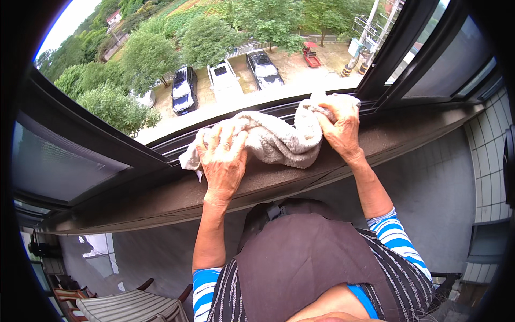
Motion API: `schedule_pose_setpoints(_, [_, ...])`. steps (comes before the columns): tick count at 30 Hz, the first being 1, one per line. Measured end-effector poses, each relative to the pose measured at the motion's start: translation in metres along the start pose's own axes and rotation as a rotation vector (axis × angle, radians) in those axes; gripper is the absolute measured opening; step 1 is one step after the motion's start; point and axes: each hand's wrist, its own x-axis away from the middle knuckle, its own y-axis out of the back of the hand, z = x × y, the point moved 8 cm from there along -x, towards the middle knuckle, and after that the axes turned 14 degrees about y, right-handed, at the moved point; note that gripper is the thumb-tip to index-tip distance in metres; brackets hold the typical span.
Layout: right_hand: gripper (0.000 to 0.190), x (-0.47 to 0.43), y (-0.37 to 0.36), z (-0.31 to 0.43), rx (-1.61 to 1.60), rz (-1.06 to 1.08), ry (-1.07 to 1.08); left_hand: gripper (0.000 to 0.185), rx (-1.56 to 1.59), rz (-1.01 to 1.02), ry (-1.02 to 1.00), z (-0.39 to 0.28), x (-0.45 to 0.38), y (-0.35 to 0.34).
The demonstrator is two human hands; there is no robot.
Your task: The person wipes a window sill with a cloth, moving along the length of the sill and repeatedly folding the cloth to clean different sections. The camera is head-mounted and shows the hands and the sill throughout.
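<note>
A light-coloured terry cloth [277, 139] lies bunched along the lower track [273, 110] of a sliding window. Its folds hang partly over the brown stone windowsill [261, 177]. My left hand [223, 161] presses on the cloth's left end with the fingers spread over it. At the other end, my right hand [340, 124] grips a twisted part of the cloth between thumb and fingers, near the dark frame upright. Part of the track is hidden beneath the cloth.
Dark-framed panes stand left [68, 157] and right [438, 60] of the opening. Outside and far below are trees, parked cars [185, 90] and a red vehicle [311, 55]. Behind me, a chair with a striped cover [128, 304] stands on the grey floor [153, 257].
</note>
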Motion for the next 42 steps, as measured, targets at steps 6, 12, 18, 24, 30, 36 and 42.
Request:
schedule_pose_setpoints(6, [0.032,-0.021,-0.072,0.121,-0.274,0.143,0.191,0.03,-0.135,-0.135,0.154,0.035,0.018,0.032])
schedule_pose_setpoints(12, [0.04,-0.022,-0.075,0.138,-0.32,0.142,0.299,0.029,-0.15,-0.103,0.132,0.054,0.033,0.038])
schedule_pose_setpoints(18, [0.032,0.001,-0.018,0.035,-0.078,0.121,0.165,0.04,0.106,-0.01,-0.125,-0.041,-0.005,-0.018])
schedule_pose_setpoints(24, [0.033,0.026,0.044,-0.066,0.0,0.082,-0.1,0.053,0.212,0.154,-0.321,-0.161,-0.038,-0.084])
schedule_pose_setpoints(30, [0.03,0.022,0.029,-0.03,-0.067,0.084,0.029,0.062,0.093,0.069,-0.233,-0.14,-0.027,-0.063])
schedule_pose_setpoints(36, [0.079,-0.002,-0.061,0.104,-0.247,0.325,0.323,0.048,-0.013,0.083,-0.024,-0.006,0.003,0.006])
schedule_pose_setpoints(42, [0.07,-0.022,-0.078,0.149,-0.422,0.25,0.437,0.049,-0.107,0.057,0.037,0.038,0.027,0.029])
